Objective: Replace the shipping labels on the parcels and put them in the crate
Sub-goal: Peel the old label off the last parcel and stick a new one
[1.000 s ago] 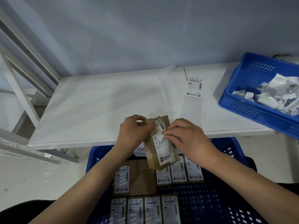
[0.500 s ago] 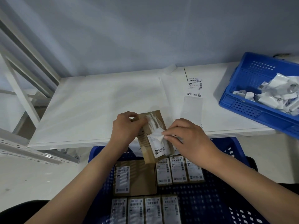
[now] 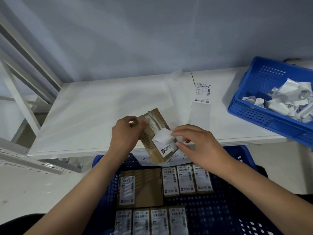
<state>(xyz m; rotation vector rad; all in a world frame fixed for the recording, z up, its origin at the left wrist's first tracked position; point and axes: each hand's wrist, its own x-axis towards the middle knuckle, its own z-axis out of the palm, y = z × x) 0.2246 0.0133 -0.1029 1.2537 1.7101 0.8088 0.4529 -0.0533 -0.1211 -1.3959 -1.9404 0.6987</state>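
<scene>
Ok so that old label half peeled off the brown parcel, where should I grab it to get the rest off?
Pinch the lifted flap of the old label, the white folded-back part at mid-parcel, coming from the right where the right hand already is. Its lower end is stuck down, so probably pull toward that end while the left hand grips the brown parcel at its upper left edge.

Both forearms are bare, with no sleeves, gloves, watch or rings on left hand (image 3: 126,133) or right hand (image 3: 198,146).

The old label (image 3: 163,139) has peeled further down the parcel (image 3: 153,131) — seemingly half off — folded under the right hand's (image 3: 194,146) fingers (image 3: 174,133).
</scene>
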